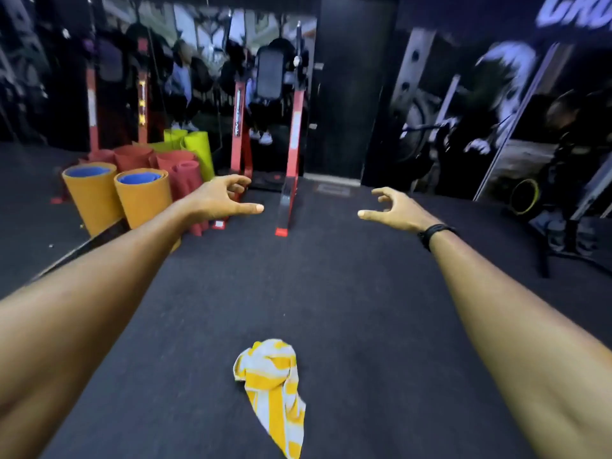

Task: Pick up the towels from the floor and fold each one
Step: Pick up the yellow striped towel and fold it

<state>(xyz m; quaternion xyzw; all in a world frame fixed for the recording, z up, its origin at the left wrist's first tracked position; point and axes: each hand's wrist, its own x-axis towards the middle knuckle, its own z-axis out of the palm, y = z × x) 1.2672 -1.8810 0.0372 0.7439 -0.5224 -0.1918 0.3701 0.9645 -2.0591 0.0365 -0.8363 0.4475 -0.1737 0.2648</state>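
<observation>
A crumpled yellow-and-white striped towel (273,390) lies on the dark floor, low in the view and between my two forearms. Both arms are stretched out forward, well past the towel. My left hand (222,200) hangs in the air with loosely curled fingers and holds nothing. My right hand (392,208) mirrors it, fingers loosely bent, thumb pointing inward, also empty. A black band sits on my right wrist. Neither hand touches the towel.
Rolled exercise mats (142,197) in orange, red and green stand at the left. A red-framed gym machine (291,167) stands straight ahead on the black rubber floor (364,309). A dark bench frame (563,240) is at the right, before a wall mural.
</observation>
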